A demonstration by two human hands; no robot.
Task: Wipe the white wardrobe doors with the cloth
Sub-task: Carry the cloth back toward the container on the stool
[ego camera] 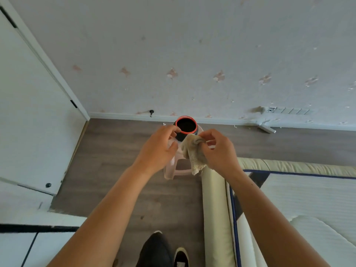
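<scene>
Biggest thing in view is the wall (192,54), patchy paper from 10 round to 2 o'clock. The wardrobe doors (25,112) run down the whole left side, 7 to 10 o'clock, white and shut as far as I can see. Wood floor (115,151) in the middle, and a bed (308,199) fills 3 to 5 o'clock.

Straight ahead at 12 there's a pale stool (177,166) with a black, red-rimmed tub (186,125) on it. Can't tell what's in the tub, it's just dark.

The cloth (194,157) is up in the air over the stool, hanging from the right hand (219,149), which has it pinched between thumb and fingertips near the top edge while the rest dangles. The left hand (156,149) is just beside it at 11 o'clock, fingers loosely curled. It doesn't look like it's got hold of anything.

Progress-wise, I'd say basically zero wiping is done. The cloth is nowhere near the doors; they're well apart, off to 9 o'clock. This looks like the prep bit, sorting out the cloth. All the doors are still left to do, after a turn to the left.
</scene>
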